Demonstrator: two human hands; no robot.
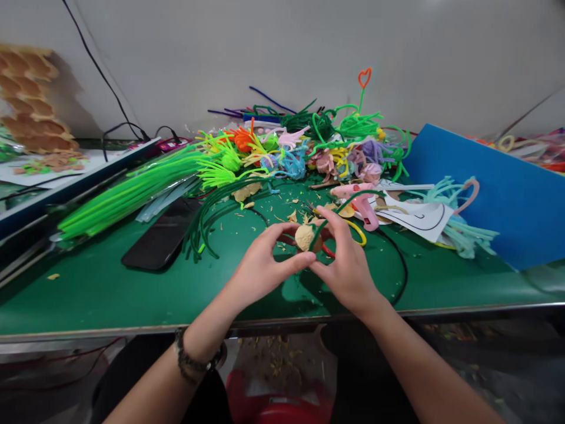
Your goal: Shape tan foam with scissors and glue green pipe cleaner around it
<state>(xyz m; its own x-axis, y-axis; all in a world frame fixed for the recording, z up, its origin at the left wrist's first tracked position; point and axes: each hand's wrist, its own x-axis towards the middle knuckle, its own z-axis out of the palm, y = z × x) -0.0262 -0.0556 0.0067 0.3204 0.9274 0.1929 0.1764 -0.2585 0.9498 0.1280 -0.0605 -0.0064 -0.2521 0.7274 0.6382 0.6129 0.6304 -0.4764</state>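
Just above the green table (150,300), a small beige ball (304,237) is held between both hands in the head view. My left hand (269,259) has its fingers curled round the ball's left side, with the thumb below it. My right hand (346,265) pinches a dark green pipe cleaner (318,234) against the ball's right side; the stem's far end sticks up to the right. Behind the hands lies a pink glue gun (364,205), and beige scraps are scattered around.
A black phone (161,238) and a bundle of bright green pipe cleaners (132,197) lie left. Heaped coloured pipe cleaners (291,156) are at the back. A blue board (489,188) stands right, and a black cable (404,265) curves near my right hand.
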